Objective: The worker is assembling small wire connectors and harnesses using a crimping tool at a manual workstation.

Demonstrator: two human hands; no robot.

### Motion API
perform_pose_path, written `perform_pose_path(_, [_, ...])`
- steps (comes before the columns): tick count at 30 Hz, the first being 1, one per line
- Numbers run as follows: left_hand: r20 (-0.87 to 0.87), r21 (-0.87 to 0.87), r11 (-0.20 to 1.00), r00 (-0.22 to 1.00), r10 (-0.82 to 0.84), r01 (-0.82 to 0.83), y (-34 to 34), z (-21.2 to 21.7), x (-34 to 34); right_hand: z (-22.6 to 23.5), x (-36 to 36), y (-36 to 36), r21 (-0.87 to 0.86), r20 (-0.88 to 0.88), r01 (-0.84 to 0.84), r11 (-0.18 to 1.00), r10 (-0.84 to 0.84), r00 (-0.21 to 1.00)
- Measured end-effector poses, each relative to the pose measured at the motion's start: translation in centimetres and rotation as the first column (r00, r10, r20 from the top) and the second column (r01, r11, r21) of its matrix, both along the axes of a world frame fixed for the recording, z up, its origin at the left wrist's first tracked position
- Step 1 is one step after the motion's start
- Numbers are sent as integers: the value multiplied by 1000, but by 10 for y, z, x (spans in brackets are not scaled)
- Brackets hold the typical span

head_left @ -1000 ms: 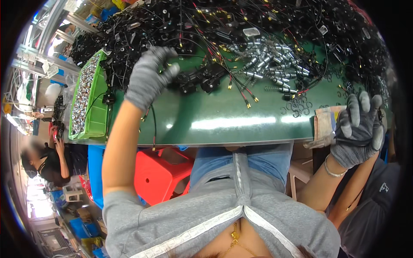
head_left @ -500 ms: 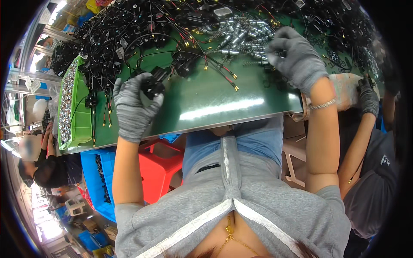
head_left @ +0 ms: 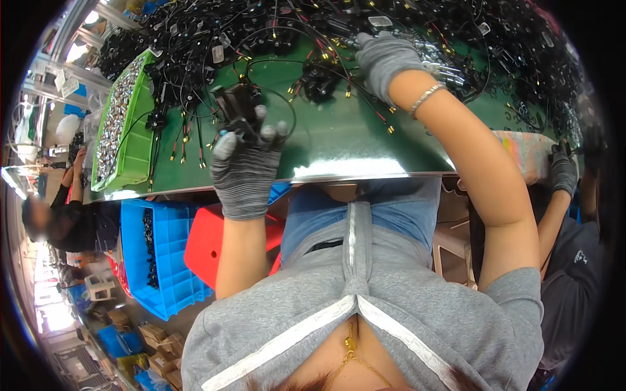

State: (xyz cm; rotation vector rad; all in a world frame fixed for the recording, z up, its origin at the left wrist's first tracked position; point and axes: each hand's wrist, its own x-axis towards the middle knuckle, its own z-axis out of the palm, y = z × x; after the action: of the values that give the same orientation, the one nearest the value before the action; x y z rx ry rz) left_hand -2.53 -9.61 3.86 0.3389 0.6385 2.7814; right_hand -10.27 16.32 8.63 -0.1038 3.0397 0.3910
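Observation:
My left hand (head_left: pixel 251 163), in a grey knit glove, is closed around a black plastic housing (head_left: pixel 236 104) with a thin black cable, held above the green tabletop (head_left: pixel 326 133). Farther off, my gloved right hand (head_left: pixel 388 62) reaches over the table with bent fingers, at the left side of a heap of silvery metal cylinders and springs (head_left: pixel 447 65). Its fingertips are mostly hidden, so anything between them cannot be made out. Between my hands lie black parts with wires (head_left: pixel 319 81) that end in small gold-coloured tips.
A large pile of black parts and cables (head_left: pixel 186 58) covers the far side. At left stands a green bin (head_left: pixel 134 166) of small metal pieces. Below the edge are a blue crate (head_left: pixel 169 260) and red stool (head_left: pixel 208 244). A co-worker's gloved hand (head_left: pixel 562 173) is at right.
My right hand has moved left and farther away across the table. My left hand has shifted right with the black housing, which is now turned more upright. The view has shifted somewhat.

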Motion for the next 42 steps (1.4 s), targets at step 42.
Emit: perform_pose_path(42, [-432,-898,245,840,-329,-366,26,19,0,19,43,66,-167,-161,-91,982,64,985])
